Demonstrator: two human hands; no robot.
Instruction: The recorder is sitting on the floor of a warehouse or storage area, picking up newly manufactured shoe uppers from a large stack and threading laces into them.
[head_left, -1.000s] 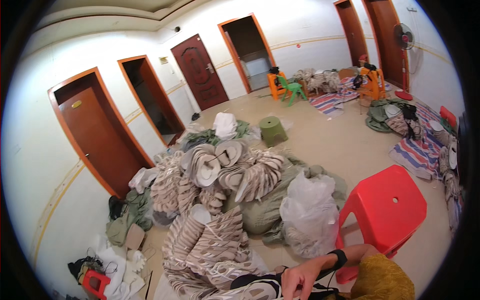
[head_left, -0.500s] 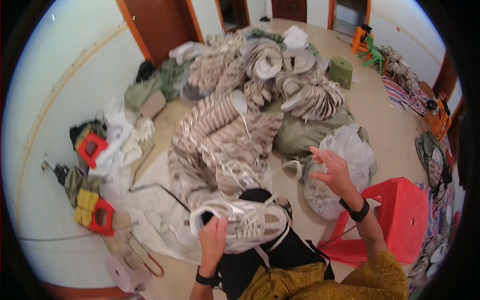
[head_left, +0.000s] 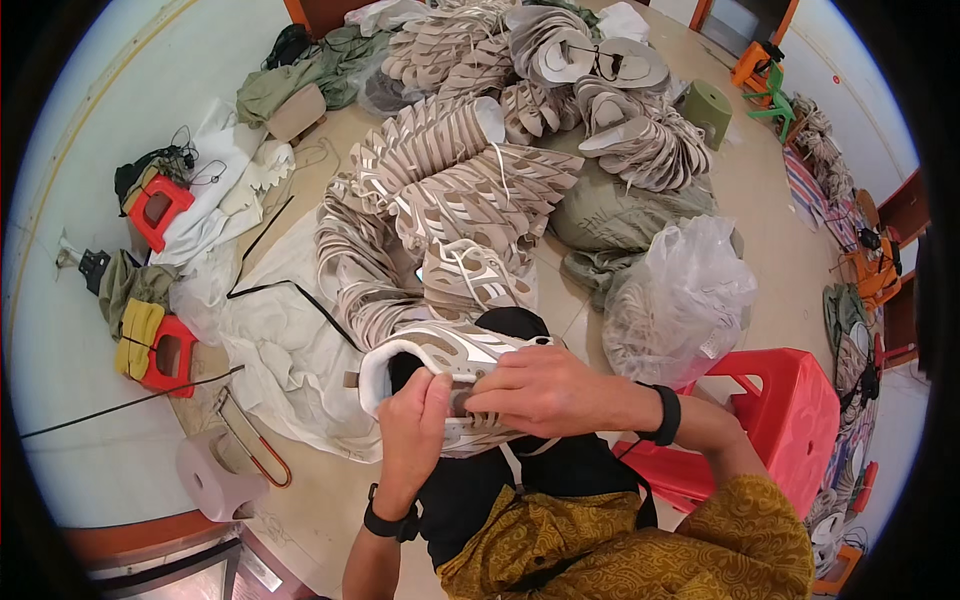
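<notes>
Across my lap lies a beige and white sneaker upper [head_left: 432, 345], its padded collar opening to the left. My left hand [head_left: 412, 425] grips it at the collar and tongue, thumb on top. With bent, closed fingers, my right hand [head_left: 545, 390] holds the upper at the lacing edge; whether a lace is between the fingertips is hidden. White laces [head_left: 490, 420] show in part below that hand. Just beyond, another laced sneaker upper [head_left: 475, 280] rests against rows of stacked uppers [head_left: 480, 190].
A red plastic stool [head_left: 790, 430] stands at my right, beside a clear plastic bag [head_left: 685, 300]. White cloth [head_left: 290, 370] covers floor to the left, near a hacksaw-like frame [head_left: 265, 455] and a pale roll [head_left: 215, 475]. More stacked pieces [head_left: 650, 140] lie farther off.
My right hand has come down from the air on the right and closed at the lacing edge. My left hand still grips the upper. The view has tilted down.
</notes>
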